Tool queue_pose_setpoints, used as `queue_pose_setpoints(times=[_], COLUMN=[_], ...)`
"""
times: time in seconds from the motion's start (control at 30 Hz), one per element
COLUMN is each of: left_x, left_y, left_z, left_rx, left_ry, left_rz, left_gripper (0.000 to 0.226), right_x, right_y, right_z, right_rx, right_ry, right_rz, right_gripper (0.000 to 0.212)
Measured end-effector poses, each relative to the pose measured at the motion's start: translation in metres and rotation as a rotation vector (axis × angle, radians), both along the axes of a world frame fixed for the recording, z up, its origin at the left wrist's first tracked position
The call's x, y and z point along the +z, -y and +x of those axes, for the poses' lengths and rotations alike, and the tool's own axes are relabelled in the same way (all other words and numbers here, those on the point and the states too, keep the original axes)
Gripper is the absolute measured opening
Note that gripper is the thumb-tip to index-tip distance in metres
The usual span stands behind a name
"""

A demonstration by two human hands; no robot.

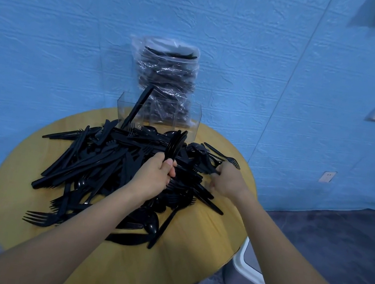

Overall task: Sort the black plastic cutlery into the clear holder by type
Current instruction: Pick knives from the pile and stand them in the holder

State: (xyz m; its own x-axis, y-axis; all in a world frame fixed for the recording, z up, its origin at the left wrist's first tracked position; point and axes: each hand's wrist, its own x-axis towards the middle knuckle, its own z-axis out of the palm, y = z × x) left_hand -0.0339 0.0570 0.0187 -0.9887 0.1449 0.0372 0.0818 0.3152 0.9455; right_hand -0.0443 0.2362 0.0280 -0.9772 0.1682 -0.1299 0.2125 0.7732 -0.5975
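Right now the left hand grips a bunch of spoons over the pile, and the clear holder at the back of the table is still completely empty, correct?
Not quite. The holder is not empty: the head view shows one long black piece, probably a knife, leaning in its left compartment. The rest holds: the left hand grips a bunch of spoons over the pile.

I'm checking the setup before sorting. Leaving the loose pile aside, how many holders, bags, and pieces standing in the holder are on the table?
Clear holder: 1
Plastic bag of cutlery: 1
Cutlery piece standing in the holder: 1
Total: 3
The loose pile is too tangled to count.
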Motion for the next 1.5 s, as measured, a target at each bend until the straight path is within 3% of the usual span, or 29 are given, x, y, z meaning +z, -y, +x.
queue_pose_setpoints(times=[0.13, 0.27, 0.43, 0.63, 0.77, 0.97, 1.13, 1.5], left_x=[0.002, 0.005, 0.009, 0.015, 0.019, 0.025, 0.032, 0.039], left_y=[0.004, 0.010, 0.020, 0.038, 0.046, 0.048, 0.040, 0.037], left_z=[-0.001, -0.002, -0.001, -0.005, -0.007, -0.009, -0.006, -0.001], left_rx=[0.015, 0.033, 0.063, 0.154, 0.243, 0.295, 0.267, 0.310], left_ry=[-0.008, -0.002, 0.001, 0.011, 0.009, 0.009, 0.033, 0.046], left_rz=[0.016, 0.059, 0.098, 0.160, 0.246, 0.362, 0.422, 0.488], left_gripper=[0.025, 0.025, 0.024, 0.024, 0.023, 0.022, 0.028, 0.025], right_x=[0.012, 0.020, 0.028, 0.035, 0.034, 0.036, 0.032, 0.030], right_y=[0.002, 0.011, 0.032, 0.060, 0.078, 0.103, 0.123, 0.129], right_z=[0.005, 0.007, 0.007, 0.015, 0.019, 0.024, 0.032, 0.035], right_rx=[-0.006, 0.056, 0.126, 0.134, 0.082, 0.132, 0.163, 0.136], right_ry=[-0.134, -0.227, -0.292, -0.331, -0.341, -0.288, -0.271, -0.243], right_rz=[0.043, 0.114, 0.049, -0.390, -0.501, -0.761, -0.763, -0.724], right_gripper=[0.008, 0.015, 0.017, 0.017, 0.033, 0.025, 0.013, 0.012])
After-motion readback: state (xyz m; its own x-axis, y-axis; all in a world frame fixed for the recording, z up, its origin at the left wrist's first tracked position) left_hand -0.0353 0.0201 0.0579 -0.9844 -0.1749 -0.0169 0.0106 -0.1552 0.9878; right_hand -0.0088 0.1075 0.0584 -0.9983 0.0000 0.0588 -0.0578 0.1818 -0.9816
